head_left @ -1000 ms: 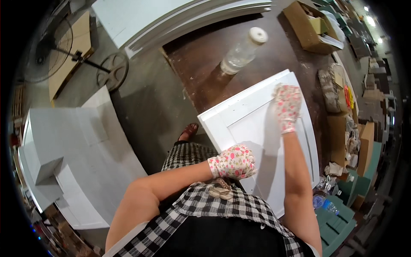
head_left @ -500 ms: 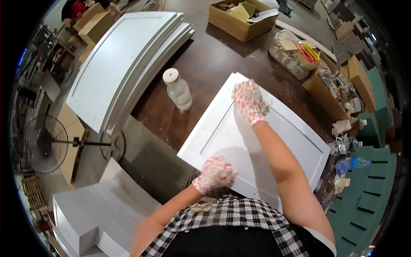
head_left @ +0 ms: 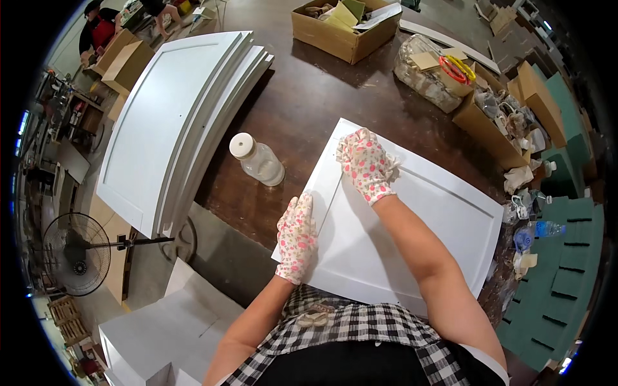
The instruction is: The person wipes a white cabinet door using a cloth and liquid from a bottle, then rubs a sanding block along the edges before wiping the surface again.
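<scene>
Left hand (head_left: 297,239) is resting straight-fingered at 9 o'clock on the panel (head_left: 450,222), no longer curled at 8; right hand (head_left: 367,165) is staying bent near 11, grip unclear.

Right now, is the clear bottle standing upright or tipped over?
Upright: the clear bottle stands on its base on the brown table, white cap on top.

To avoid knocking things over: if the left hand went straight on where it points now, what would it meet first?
Probably the open cardboard box, across the table; the left hand should just clear the bottle, though depth is unclear.
</scene>
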`<state>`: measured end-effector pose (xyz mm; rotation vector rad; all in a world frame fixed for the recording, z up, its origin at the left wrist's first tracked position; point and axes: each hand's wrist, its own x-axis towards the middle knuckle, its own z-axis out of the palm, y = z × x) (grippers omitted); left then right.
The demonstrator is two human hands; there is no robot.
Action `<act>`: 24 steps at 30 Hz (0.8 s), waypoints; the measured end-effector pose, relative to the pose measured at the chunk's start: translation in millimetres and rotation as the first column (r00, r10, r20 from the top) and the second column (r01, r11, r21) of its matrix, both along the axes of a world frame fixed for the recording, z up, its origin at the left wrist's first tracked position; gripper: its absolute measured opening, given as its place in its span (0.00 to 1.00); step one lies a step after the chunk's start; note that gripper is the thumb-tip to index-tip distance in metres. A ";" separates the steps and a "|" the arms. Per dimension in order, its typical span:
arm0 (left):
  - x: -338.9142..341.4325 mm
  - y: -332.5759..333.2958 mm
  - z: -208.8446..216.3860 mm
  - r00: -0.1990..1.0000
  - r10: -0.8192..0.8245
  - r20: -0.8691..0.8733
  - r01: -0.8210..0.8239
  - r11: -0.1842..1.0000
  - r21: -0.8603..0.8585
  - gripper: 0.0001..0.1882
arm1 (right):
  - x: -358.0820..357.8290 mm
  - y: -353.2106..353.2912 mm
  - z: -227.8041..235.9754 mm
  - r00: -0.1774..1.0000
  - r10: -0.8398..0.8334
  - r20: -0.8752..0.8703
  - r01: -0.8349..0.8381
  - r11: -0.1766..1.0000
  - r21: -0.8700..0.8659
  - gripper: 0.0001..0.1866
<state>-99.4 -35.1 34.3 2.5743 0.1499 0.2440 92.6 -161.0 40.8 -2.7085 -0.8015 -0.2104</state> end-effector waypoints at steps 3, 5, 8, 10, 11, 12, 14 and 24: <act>3.4 0.0 3.3 0.998 0.060 0.025 -0.058 0.995 -0.081 0.28 | -57.9 -0.5 -12.5 0.797 0.344 0.496 -0.043 0.852 -0.521 0.16; 5.5 -0.4 11.7 0.973 0.231 0.016 -0.176 0.783 -0.597 0.28 | -116.8 -1.4 -19.2 0.845 0.423 0.327 -0.303 0.883 -0.360 0.16; -0.9 8.9 -4.2 0.942 0.330 0.061 -0.120 0.502 -0.856 0.27 | -157.8 -0.5 19.4 0.843 0.525 -0.116 -0.534 0.843 -0.068 0.15; 1.4 9.8 0.5 0.931 0.364 0.020 -0.131 0.385 -0.914 0.26 | -134.1 -3.0 39.5 0.663 0.594 -0.455 -0.611 0.781 0.129 0.15; 4.0 9.0 5.2 0.930 0.368 -0.009 -0.141 0.334 -0.932 0.26 | -123.6 -3.3 24.3 0.791 0.546 -0.275 -0.570 0.821 -0.011 0.12; 3.2 9.3 6.0 0.934 0.357 -0.002 -0.135 0.347 -0.928 0.26 | -107.9 -4.1 20.2 0.841 0.502 -0.203 -0.520 0.853 -0.044 0.12; 3.2 11.0 0.8 0.929 0.370 -0.002 -0.132 0.326 -0.936 0.26 | -91.7 -4.7 30.2 0.895 0.439 -0.079 -0.443 0.895 -0.052 0.11; 5.1 12.1 0.3 0.883 0.470 0.006 -0.098 0.196 -0.976 0.23 | -136.2 -46.4 2.5 0.810 0.369 -0.455 -0.458 0.884 -0.098 0.10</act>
